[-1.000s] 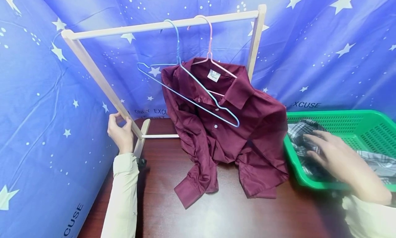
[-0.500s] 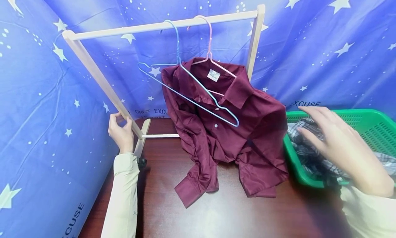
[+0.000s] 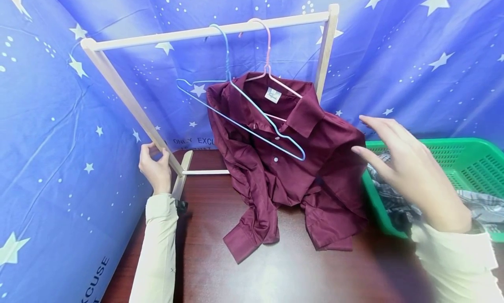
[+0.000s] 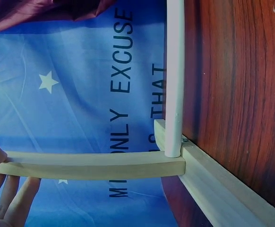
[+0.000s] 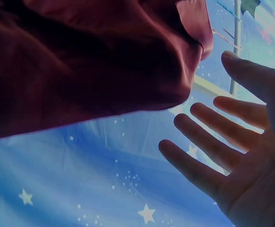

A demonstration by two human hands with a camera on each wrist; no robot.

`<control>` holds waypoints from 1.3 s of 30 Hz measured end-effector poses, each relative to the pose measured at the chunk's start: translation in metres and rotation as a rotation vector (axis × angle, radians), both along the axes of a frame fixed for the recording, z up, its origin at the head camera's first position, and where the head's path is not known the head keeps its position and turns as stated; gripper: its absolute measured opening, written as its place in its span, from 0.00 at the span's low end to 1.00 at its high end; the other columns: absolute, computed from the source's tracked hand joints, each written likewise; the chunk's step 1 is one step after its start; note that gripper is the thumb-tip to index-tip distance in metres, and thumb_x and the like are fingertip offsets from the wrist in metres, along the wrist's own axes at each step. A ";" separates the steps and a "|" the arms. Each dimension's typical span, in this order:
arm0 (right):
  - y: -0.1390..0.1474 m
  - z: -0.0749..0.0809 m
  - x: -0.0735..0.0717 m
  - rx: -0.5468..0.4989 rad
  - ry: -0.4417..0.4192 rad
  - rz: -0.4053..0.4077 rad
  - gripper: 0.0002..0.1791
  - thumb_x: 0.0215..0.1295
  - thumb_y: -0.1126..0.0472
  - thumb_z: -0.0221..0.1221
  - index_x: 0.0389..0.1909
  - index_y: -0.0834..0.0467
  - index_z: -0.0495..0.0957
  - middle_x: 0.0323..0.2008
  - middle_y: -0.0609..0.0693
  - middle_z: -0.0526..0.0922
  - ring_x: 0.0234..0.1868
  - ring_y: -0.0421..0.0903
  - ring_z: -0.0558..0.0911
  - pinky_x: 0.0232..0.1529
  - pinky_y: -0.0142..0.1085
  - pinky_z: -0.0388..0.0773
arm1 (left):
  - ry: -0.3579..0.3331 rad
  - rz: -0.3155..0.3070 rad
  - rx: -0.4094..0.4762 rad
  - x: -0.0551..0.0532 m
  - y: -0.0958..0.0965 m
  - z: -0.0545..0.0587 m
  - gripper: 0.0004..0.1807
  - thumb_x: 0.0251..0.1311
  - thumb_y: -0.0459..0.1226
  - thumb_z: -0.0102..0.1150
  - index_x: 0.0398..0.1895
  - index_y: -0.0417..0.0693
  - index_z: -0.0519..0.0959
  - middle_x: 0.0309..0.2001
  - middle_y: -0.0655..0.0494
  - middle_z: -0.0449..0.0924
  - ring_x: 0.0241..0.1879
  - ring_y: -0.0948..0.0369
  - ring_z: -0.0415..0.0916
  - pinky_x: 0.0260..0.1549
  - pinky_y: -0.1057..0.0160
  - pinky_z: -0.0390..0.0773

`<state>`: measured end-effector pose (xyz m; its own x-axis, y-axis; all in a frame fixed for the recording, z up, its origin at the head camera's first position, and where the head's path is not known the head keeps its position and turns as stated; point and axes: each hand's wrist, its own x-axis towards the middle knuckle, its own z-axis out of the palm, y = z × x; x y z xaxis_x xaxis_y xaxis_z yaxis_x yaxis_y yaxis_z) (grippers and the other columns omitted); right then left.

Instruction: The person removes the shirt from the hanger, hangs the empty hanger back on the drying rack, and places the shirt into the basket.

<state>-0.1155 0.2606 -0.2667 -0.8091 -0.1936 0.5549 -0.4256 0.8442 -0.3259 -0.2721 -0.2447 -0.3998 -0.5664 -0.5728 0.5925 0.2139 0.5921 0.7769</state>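
A maroon shirt (image 3: 287, 172) hangs on a pink wire hanger (image 3: 268, 53) from the top bar of a wooden clothes rack (image 3: 165, 39). In front of it, on the same bar, a blue wire hanger (image 3: 227, 58) hangs with no garment and overlaps the shirt's collar. My left hand (image 3: 154, 167) grips the rack's left post low down, thumb on one side and fingers on the other, as the left wrist view also shows. My right hand (image 3: 413, 172) is in the air beside the shirt's right shoulder, fingers spread and straight, holding nothing; the right wrist view shows it near the maroon cloth.
A green plastic basket (image 3: 468, 148) with grey plaid cloth (image 3: 482, 202) inside stands at the right, partly behind my right hand. The brown wooden table (image 3: 275, 276) lies beneath. Blue star-printed curtains (image 3: 393, 75) enclose the back and left side.
My right hand has risen out of the basket, leaving the plaid cloth there, and moved left toward the shirt's shoulder. The left hand keeps its grip on the post.
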 end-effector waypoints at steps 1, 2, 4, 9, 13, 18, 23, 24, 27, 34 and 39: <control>-0.002 0.000 -0.001 -0.005 0.008 0.005 0.34 0.67 0.56 0.63 0.73 0.50 0.64 0.65 0.59 0.73 0.62 0.62 0.74 0.59 0.60 0.68 | 0.000 0.000 -0.001 0.000 0.000 0.000 0.12 0.55 0.30 0.64 0.43 0.37 0.79 0.42 0.44 0.84 0.42 0.50 0.82 0.53 0.52 0.73; -0.004 0.001 -0.003 -0.009 0.012 0.009 0.34 0.67 0.56 0.63 0.73 0.50 0.65 0.65 0.59 0.74 0.61 0.62 0.74 0.58 0.60 0.69 | 0.001 -0.001 -0.001 0.000 0.000 0.000 0.12 0.55 0.30 0.64 0.43 0.37 0.79 0.42 0.43 0.84 0.42 0.50 0.82 0.53 0.52 0.73; -0.009 0.002 -0.005 -0.017 0.021 0.017 0.34 0.66 0.57 0.63 0.73 0.51 0.65 0.64 0.58 0.74 0.59 0.61 0.76 0.55 0.59 0.71 | 0.005 -0.003 0.001 0.000 0.000 0.001 0.12 0.55 0.30 0.64 0.43 0.37 0.79 0.42 0.43 0.84 0.42 0.49 0.82 0.53 0.51 0.73; -0.019 0.005 -0.014 -0.040 0.020 0.036 0.32 0.66 0.58 0.63 0.71 0.52 0.67 0.63 0.57 0.75 0.60 0.59 0.76 0.55 0.58 0.71 | 0.003 -0.009 0.002 0.000 0.001 0.001 0.12 0.55 0.30 0.63 0.43 0.37 0.79 0.42 0.42 0.84 0.41 0.49 0.82 0.53 0.52 0.73; -0.027 0.005 -0.021 -0.042 0.036 0.057 0.30 0.66 0.60 0.63 0.69 0.55 0.69 0.61 0.58 0.76 0.61 0.59 0.75 0.58 0.57 0.70 | -0.008 -0.014 0.003 0.000 0.001 0.001 0.12 0.55 0.30 0.63 0.43 0.37 0.79 0.42 0.43 0.85 0.41 0.50 0.82 0.53 0.53 0.74; -0.034 0.004 -0.027 -0.017 0.046 0.061 0.30 0.66 0.60 0.62 0.69 0.57 0.69 0.60 0.58 0.77 0.62 0.60 0.75 0.60 0.57 0.70 | -0.005 -0.014 0.005 0.000 0.001 0.001 0.12 0.55 0.29 0.63 0.43 0.37 0.79 0.42 0.42 0.85 0.41 0.49 0.82 0.53 0.53 0.74; -0.040 0.001 -0.033 -0.011 0.057 0.074 0.27 0.65 0.63 0.63 0.66 0.58 0.73 0.57 0.59 0.79 0.59 0.61 0.77 0.59 0.56 0.71 | 0.000 -0.012 0.005 0.000 0.000 0.001 0.12 0.54 0.29 0.63 0.43 0.37 0.79 0.42 0.42 0.85 0.41 0.49 0.82 0.53 0.53 0.74; -0.041 0.000 -0.034 -0.011 0.063 0.075 0.26 0.65 0.63 0.63 0.65 0.59 0.74 0.56 0.59 0.79 0.58 0.60 0.78 0.59 0.56 0.72 | 0.000 -0.011 0.005 -0.001 0.000 0.001 0.12 0.55 0.29 0.63 0.43 0.37 0.79 0.42 0.43 0.85 0.41 0.49 0.82 0.53 0.53 0.74; -0.044 -0.003 -0.038 -0.019 0.074 0.075 0.23 0.66 0.63 0.62 0.62 0.59 0.76 0.54 0.59 0.80 0.56 0.60 0.79 0.57 0.56 0.73 | -0.002 -0.012 0.008 0.000 -0.001 0.001 0.12 0.54 0.29 0.63 0.43 0.37 0.79 0.42 0.43 0.85 0.41 0.50 0.82 0.52 0.53 0.74; -0.048 -0.007 -0.044 -0.021 0.079 0.047 0.19 0.68 0.65 0.60 0.59 0.60 0.78 0.50 0.59 0.82 0.53 0.61 0.81 0.54 0.56 0.75 | 0.004 -0.022 0.019 -0.001 -0.001 0.000 0.11 0.55 0.29 0.63 0.42 0.37 0.79 0.41 0.44 0.85 0.40 0.50 0.82 0.52 0.54 0.76; -0.048 -0.011 -0.048 -0.019 0.102 0.047 0.17 0.67 0.70 0.59 0.56 0.63 0.79 0.47 0.61 0.83 0.50 0.63 0.82 0.51 0.57 0.76 | 0.008 -0.023 0.024 -0.001 -0.001 -0.001 0.11 0.54 0.29 0.64 0.42 0.37 0.79 0.41 0.44 0.85 0.41 0.50 0.82 0.51 0.54 0.76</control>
<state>-0.1637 0.2130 -0.2778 -0.7383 -0.2184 0.6382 -0.4963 0.8166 -0.2946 -0.2732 -0.2454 -0.4004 -0.5746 -0.5737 0.5837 0.2338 0.5684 0.7888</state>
